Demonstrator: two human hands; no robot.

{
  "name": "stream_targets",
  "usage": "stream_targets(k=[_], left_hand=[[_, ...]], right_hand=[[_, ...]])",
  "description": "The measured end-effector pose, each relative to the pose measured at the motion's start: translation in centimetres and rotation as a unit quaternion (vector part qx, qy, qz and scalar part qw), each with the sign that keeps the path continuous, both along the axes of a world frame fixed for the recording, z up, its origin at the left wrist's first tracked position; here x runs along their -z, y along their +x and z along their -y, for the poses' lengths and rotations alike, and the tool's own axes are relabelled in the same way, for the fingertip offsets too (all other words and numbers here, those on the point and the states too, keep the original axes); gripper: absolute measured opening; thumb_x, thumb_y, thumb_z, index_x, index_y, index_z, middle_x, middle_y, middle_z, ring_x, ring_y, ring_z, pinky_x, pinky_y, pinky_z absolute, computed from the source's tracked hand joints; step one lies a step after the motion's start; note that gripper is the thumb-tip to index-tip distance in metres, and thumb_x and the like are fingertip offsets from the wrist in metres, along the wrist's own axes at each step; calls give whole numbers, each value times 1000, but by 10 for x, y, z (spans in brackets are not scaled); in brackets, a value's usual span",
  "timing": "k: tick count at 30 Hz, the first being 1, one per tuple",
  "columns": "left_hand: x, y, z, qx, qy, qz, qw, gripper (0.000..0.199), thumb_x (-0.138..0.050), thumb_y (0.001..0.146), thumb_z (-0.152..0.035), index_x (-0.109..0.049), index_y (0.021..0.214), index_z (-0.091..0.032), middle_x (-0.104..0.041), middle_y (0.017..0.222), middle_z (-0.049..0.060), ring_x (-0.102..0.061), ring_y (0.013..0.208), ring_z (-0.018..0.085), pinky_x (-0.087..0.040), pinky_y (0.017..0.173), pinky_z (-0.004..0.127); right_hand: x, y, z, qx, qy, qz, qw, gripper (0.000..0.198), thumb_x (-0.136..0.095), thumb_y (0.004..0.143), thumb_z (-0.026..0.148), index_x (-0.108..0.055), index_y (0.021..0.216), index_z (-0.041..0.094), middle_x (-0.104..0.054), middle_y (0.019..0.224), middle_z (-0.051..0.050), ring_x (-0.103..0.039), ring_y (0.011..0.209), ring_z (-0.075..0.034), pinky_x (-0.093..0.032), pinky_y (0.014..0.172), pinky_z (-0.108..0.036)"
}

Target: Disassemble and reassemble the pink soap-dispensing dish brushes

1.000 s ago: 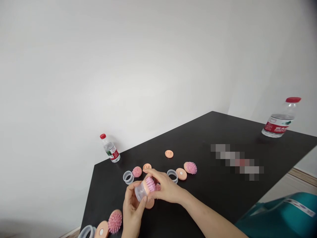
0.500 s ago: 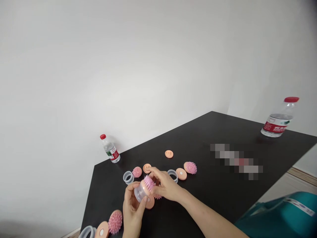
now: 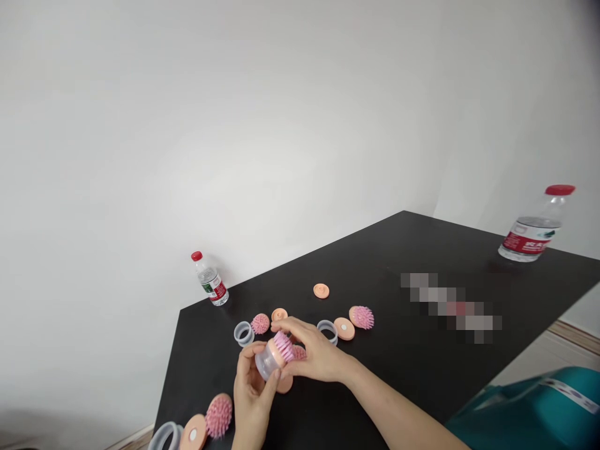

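Observation:
In front of me is a small round brush, its pink bristle head (image 3: 283, 345) with a peach rim set on a translucent cup (image 3: 266, 362). My left hand (image 3: 253, 387) grips the cup between thumb and fingers. From the right, my right hand (image 3: 312, 350) curves around the bristle head, fingers above and thumb near the rim below. Behind the held brush, a peach disc (image 3: 284, 384) and another pink bristle head (image 3: 299, 353) are partly covered by the hands.
Beyond the hands lie a translucent ring (image 3: 244, 334), a bristle head (image 3: 260, 323) and peach discs (image 3: 321, 290). To the right are another ring (image 3: 327, 331) and bristle head (image 3: 362, 317). More parts lie front left. Water bottles (image 3: 213, 284) stand on the black table (image 3: 398, 262); a teal object (image 3: 539, 406) is beside it.
My right hand has shifted slightly around the bristle head, its fingers drawn a little lower. The brush stays in my left hand, and the view has moved slightly.

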State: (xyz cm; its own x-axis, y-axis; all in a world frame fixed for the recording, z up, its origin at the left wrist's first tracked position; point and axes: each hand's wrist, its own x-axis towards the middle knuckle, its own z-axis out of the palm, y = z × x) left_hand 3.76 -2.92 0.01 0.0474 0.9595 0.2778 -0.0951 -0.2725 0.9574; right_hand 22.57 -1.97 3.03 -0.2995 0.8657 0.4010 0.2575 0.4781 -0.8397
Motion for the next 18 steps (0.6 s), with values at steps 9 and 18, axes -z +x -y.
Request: stream_targets(k=[9, 18], left_hand=[[-3, 6, 7, -38, 117, -109, 986, 26, -76, 78, -28, -62, 100, -25, -62, 110, 7, -67, 94, 24, -58, 73, 32], [4, 0, 5, -76, 458, -264, 845, 43, -57, 76, 7, -64, 98, -29, -70, 99, 5, -68, 105, 26, -59, 82, 39]], right_hand=[[1, -7, -1, 41, -70, -6, 997, 18, -73, 82, 35, -68, 89, 19, -63, 70, 3, -59, 61, -14, -46, 58, -24], [17, -9, -7, -20, -284, -68, 956, 58, -49, 89, 68, -57, 66, 16, -57, 47, 2, -39, 30, -5, -24, 27, -15]])
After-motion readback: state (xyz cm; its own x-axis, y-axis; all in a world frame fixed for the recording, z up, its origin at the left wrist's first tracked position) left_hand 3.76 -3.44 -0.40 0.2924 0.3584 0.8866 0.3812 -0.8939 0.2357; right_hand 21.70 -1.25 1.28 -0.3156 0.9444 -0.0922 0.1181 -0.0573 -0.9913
